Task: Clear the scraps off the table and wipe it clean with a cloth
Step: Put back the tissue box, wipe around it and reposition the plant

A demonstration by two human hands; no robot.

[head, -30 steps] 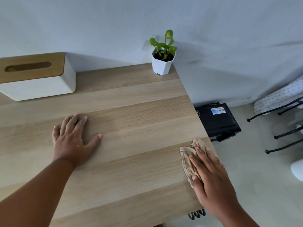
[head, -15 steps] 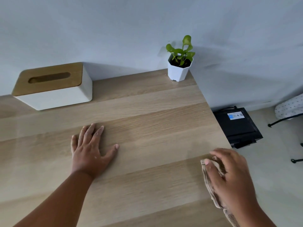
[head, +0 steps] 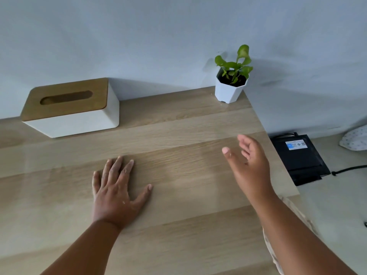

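Hands differ in pose: left hand lies flat, fingers spread, palm down on the wooden table; right hand is raised above the right edge, fingers loosely extended, holding nothing. The beige cloth drapes over the table's right edge beneath the forearm

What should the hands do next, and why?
Probably bring the right hand back down to the cloth. That hand hangs open above the table holding nothing, while the cloth lies at the table's right edge under the forearm. The left hand rests flat.
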